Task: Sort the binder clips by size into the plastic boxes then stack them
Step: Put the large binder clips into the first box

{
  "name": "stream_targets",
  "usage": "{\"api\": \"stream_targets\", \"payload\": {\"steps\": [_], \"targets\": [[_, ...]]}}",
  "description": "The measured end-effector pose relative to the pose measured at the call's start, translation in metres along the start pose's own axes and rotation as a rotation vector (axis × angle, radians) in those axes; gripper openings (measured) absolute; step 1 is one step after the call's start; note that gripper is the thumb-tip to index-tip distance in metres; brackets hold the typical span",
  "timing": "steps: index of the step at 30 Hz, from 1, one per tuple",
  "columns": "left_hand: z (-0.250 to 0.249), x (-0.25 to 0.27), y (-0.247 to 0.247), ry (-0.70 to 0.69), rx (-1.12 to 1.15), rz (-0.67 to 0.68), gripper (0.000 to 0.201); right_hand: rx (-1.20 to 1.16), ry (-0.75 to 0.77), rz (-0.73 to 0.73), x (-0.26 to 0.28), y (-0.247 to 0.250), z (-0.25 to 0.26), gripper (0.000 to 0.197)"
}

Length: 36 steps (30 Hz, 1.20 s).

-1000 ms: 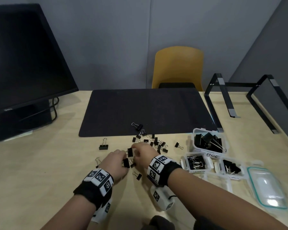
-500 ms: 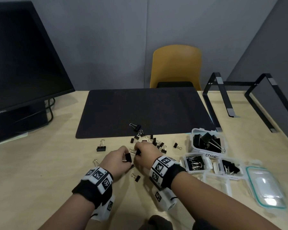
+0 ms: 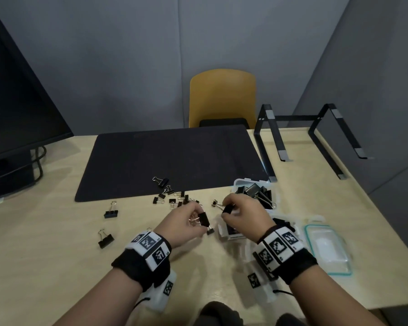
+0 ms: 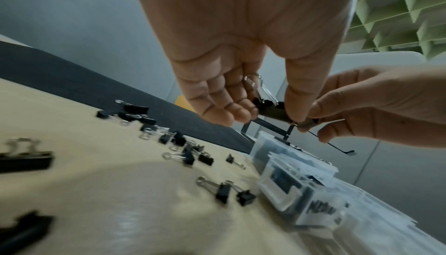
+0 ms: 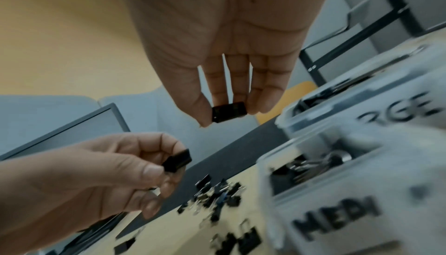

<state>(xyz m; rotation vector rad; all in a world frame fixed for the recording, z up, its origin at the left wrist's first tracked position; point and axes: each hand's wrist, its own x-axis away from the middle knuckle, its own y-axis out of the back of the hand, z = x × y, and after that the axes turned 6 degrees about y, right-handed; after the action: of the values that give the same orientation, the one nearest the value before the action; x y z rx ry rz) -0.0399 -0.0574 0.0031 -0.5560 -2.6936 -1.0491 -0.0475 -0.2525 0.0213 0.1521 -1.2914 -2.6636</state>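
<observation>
Three open plastic boxes stand at the right of the table, with loose binder clips scattered just left of them. The clips look light, stiff and slick, best pinched across the black body. The left hand pinches one clip, and the right hand pinches another near the boxes.
</observation>
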Motion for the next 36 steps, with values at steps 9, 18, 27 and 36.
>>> {"api": "stream_targets", "payload": {"steps": [9, 18, 27, 36], "targets": [[-0.047, -0.005, -0.040, -0.013, 0.057, 0.069, 0.032, 0.076, -0.082, 0.032, 0.039, 0.061, -0.066, 0.021], [-0.078, -0.011, -0.071, -0.085, -0.048, -0.006, 0.027, 0.293, -0.082, 0.164, 0.058, 0.065, -0.125, 0.022], [-0.097, -0.024, -0.097, -0.121, -0.040, -0.041, 0.036, 0.213, -0.088, 0.140, 0.065, 0.067, -0.141, 0.024], [-0.122, -0.037, -0.121, -0.110, -0.032, -0.013, 0.034, 0.102, -0.100, 0.069, 0.070, 0.068, -0.148, 0.024]]}}
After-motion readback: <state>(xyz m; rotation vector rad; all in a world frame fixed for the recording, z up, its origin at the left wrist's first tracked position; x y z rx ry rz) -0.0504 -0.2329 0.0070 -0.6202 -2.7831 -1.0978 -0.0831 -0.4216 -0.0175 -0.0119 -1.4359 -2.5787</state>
